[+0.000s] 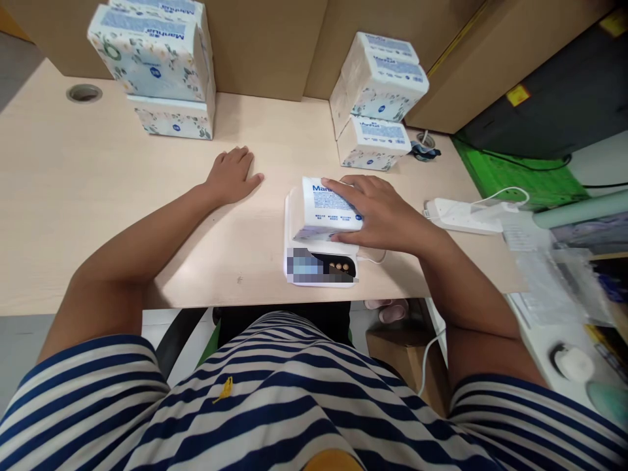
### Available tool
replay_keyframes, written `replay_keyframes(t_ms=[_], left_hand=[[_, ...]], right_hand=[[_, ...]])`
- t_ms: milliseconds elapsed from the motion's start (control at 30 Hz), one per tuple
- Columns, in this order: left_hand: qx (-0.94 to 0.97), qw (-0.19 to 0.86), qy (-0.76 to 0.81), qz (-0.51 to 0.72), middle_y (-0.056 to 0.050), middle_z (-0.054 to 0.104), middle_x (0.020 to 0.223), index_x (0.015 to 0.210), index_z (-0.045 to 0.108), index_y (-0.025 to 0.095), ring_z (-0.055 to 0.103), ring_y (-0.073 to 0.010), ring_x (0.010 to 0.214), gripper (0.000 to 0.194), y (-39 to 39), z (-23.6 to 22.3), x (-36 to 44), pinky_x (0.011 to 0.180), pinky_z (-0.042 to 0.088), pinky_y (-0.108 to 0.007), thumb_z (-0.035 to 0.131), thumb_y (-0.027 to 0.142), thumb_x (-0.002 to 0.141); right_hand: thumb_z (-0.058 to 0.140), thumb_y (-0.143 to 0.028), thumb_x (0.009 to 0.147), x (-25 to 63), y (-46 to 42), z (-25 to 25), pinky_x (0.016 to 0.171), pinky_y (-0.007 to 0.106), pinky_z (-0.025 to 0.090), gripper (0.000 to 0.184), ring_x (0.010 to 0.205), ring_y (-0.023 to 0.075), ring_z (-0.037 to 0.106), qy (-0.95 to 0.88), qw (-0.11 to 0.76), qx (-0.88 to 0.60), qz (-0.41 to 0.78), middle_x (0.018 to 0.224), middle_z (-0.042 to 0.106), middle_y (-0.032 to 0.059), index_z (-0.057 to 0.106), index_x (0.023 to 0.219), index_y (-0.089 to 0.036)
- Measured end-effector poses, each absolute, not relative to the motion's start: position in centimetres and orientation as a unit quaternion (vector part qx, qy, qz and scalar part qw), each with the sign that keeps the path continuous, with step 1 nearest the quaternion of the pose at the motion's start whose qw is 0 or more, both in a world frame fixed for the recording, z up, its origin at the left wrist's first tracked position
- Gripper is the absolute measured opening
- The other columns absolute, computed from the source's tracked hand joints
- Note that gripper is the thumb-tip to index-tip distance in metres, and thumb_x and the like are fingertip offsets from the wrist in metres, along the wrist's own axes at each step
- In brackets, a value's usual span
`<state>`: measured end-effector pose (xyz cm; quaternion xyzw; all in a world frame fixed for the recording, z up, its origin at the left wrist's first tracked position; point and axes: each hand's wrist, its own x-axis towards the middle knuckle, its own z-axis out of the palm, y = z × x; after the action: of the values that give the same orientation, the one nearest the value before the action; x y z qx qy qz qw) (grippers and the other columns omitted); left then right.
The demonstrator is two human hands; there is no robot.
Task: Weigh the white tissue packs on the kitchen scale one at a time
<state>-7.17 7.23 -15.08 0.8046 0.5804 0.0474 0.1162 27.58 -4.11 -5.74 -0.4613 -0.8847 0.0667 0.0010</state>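
A white tissue pack [326,209] with blue print lies on a small white digital scale [321,248] near the table's front edge. My right hand [375,212] grips the pack from its right side, thumb at the near edge and fingers over the top. The scale's display is blurred out, with several round buttons beside it. My left hand [233,176] lies flat on the table to the left, fingers spread and holding nothing.
Stacked tissue packs [157,72] stand at the back left, and another stack [377,91] at the back right. Cardboard boxes [269,46] line the rear. A white power strip [464,216] with cables lies at the right. A cable hole [84,93] is at far left.
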Motion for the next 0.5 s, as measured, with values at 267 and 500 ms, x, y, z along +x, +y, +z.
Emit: replay_keyframes(t_ms=[267, 500], left_hand=[[0.81, 0.126, 0.57, 0.064, -0.019, 0.024, 0.194, 0.18, 0.035, 0.012, 0.018, -0.0401, 0.182, 0.089, 7.23, -15.36, -7.18, 0.148, 0.01, -0.054, 0.026, 0.066, 0.11], [0.81, 0.136, 0.565, 0.08, -0.018, 0.027, 0.193, 0.178, 0.04, 0.013, 0.018, -0.0393, 0.182, 0.086, 7.31, -15.52, -7.17, 0.149, 0.01, -0.054, 0.031, 0.066, 0.111]], right_hand=[[0.077, -0.062, 0.093, 27.69, -3.88, -5.44, 0.128, 0.076, 0.043, 0.105, 0.154, 0.0515, 0.052, -0.891, -0.012, -0.451, 0.06, 0.169, 0.055, 0.0209, 0.034, 0.184, -0.032], [0.077, -0.058, 0.092, 27.55, -4.18, -5.63, 0.13, 0.077, 0.04, 0.104, 0.149, 0.0502, 0.055, -0.887, -0.006, -0.459, 0.059, 0.165, 0.057, 0.0198, 0.034, 0.183, -0.033]])
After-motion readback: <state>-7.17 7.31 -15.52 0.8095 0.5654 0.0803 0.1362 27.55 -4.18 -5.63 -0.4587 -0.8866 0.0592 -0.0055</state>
